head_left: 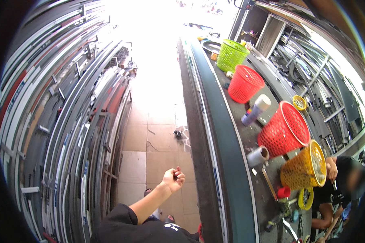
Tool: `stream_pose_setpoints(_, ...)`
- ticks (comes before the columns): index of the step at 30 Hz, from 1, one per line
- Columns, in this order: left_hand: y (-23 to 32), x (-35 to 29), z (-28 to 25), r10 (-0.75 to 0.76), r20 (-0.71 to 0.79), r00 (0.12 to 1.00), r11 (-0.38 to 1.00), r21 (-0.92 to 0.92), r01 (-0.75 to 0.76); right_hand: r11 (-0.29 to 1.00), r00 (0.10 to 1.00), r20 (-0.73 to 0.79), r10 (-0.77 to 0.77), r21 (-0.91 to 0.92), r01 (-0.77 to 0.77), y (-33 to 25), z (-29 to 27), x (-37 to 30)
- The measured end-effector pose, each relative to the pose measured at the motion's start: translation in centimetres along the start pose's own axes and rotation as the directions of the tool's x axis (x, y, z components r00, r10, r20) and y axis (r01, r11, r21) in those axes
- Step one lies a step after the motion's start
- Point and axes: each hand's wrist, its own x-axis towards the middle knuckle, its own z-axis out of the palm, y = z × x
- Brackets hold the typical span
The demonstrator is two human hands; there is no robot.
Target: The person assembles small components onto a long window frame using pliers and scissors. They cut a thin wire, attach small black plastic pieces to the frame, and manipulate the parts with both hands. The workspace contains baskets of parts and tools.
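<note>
My left hand [174, 179] is held out in front of me over the tiled floor, with its fingers curled. A small dark spot shows between the fingers; whether it is an object or shadow is too small to tell. The hand touches nothing around it and is nearest to the long workbench [219, 117] on its right. My right hand is out of view.
Racks of long metal profiles [65, 133] line the left side. On the bench stand a green basket [231, 56], red baskets [245, 84], a yellow basket [298, 172], a spray can [255, 110] and a plastic roll [257, 156]. Another person [340, 190] works at the far right.
</note>
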Motion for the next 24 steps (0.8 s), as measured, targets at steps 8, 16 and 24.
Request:
stream_pose_setpoints(8,23.2,1.9,6.1,0.163,0.062,0.985,0.956,-0.256,-0.142,0.713,0.732,-0.034,-0.68,0.202,0.672,-39.0,7.7,13.0)
stream_pose_setpoints(16,44.2,5.4,19.7,0.423,-0.004,0.906,0.885,-0.211,-0.415,0.494,0.622,-0.21,-0.754,0.442,0.749,-69.2,11.7,20.5)
stream_pose_setpoints(24,60.5,20.6,35.4,0.357,0.027,0.934,0.879,-0.347,-0.327,0.459,0.629,-0.01,-0.777,0.674,0.579,-95.1,19.0,29.6)
